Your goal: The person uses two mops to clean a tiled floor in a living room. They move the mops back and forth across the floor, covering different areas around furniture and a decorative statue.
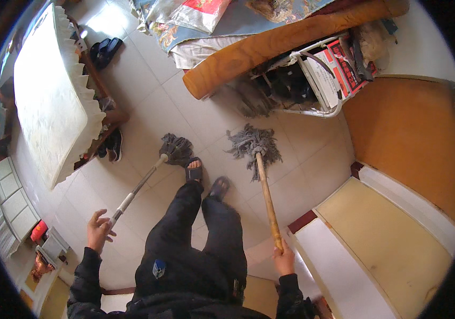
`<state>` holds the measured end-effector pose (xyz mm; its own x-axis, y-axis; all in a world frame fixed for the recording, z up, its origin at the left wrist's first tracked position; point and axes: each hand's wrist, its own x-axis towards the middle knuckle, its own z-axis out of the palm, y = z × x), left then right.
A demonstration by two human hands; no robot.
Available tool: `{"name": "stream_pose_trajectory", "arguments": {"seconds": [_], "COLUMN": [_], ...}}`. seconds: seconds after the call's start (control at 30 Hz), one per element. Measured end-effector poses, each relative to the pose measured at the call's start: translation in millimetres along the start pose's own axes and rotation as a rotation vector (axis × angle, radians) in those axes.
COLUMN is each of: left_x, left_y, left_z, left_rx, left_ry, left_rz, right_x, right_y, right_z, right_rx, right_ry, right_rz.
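Note:
My left hand (100, 230) is loosely around the upper end of a mop with a metal-and-white handle (137, 185), some fingers spread. That mop's dark grey strand head (177, 149) rests on the tiles beside my slippered left foot (194, 169). On the other side, my right hand (284, 258) grips the top of a wooden mop handle (268, 199). Its grey string head (254, 147) lies splayed on the floor, ahead of my right foot (220, 188). Both handles slant away from me.
A table with a frilled white cover (52, 99) stands at left, with shoes (113, 145) underneath. Black slippers (105, 52) lie beyond. Ahead are a thick wooden rail (251, 52) and a white-framed rack (323, 113) holding boxes. An orange-brown door panel (407, 127) is at right.

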<state>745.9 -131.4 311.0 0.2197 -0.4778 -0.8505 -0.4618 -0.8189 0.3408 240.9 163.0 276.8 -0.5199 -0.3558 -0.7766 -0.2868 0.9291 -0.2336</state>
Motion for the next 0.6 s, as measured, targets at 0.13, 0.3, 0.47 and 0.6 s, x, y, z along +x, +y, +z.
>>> {"name": "stream_pose_trajectory", "arguments": {"seconds": [0.13,0.3,0.47,0.6], "left_x": [6,15,24,25], "left_y": [13,34,56,65], "left_z": [20,32,33,42], "left_rx": [-0.028,0.033,0.068,0.067], "left_ry": [0.015,0.071,0.061,0.019], "left_rz": [0.015,0.010,0.004,0.118], "right_x": [23,42,58,49], "right_y": [-23,-65,-103,-115], "right_z": [-30,-75,-106,-100], "right_rx": [0.061,-0.005,0.171,0.138], "right_ry": [-0.009,-0.201,-0.327,-0.308], "right_rz": [-0.044,0.126,0.439,0.287]}}
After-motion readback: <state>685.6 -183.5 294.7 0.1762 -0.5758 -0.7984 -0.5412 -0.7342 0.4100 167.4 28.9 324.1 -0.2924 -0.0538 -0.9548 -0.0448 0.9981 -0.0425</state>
